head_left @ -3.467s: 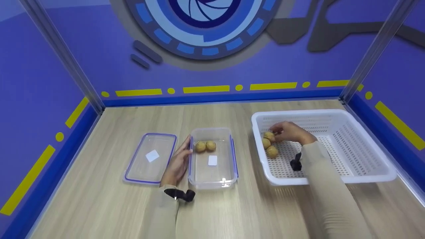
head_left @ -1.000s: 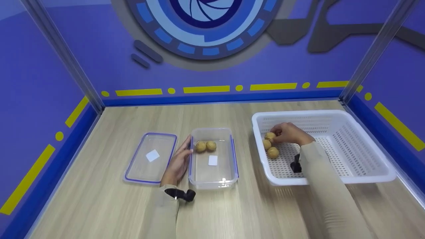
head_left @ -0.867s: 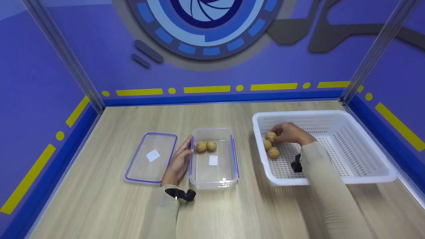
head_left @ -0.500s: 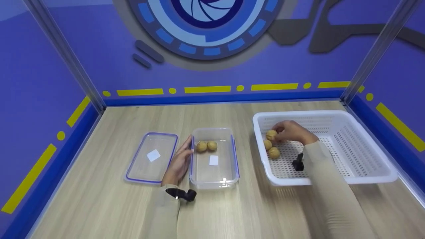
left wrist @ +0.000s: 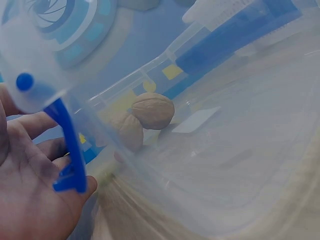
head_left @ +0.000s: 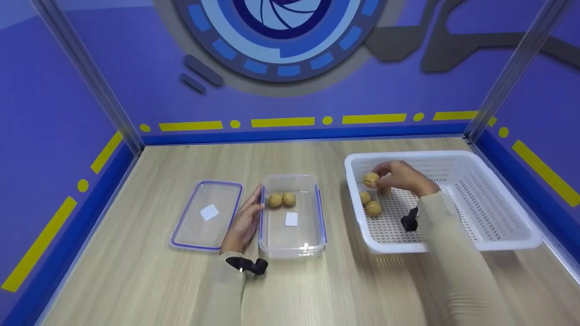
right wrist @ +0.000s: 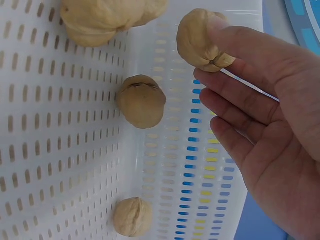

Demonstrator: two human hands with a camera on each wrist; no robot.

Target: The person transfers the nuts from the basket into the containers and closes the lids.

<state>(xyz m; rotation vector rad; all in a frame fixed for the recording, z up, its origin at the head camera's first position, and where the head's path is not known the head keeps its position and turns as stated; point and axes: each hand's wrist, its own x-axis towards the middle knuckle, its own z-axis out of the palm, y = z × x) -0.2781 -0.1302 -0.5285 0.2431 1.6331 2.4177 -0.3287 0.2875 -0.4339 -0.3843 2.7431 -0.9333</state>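
My right hand point(head_left: 401, 176) pinches a walnut point(head_left: 370, 179) between thumb and fingertips, above the floor of a white slotted basket point(head_left: 446, 246). Below it, other walnuts point(head_left: 374, 208) lie along the basket's left side. In the right wrist view the pinched walnut point(right wrist: 200, 40) is apart from a walnut point(right wrist: 142, 101) on the basket floor. My left hand point(head_left: 243, 222) rests with extended fingers against the left side of a clear container point(head_left: 292, 244), near its blue latch point(left wrist: 74, 145). Two walnuts point(head_left: 289, 199) sit side by side in the container, towards its far end.
A clear lid with a blue seal point(head_left: 186, 231) lies flat on the wooden table point(head_left: 136, 276), left of my left hand. White labels show on lid and container. Purple panels point(head_left: 290, 104) enclose the table at the back and sides.
My right hand has taken hold of a walnut and lifted it slightly off the basket floor. The left hand, container and lid have stayed in place.
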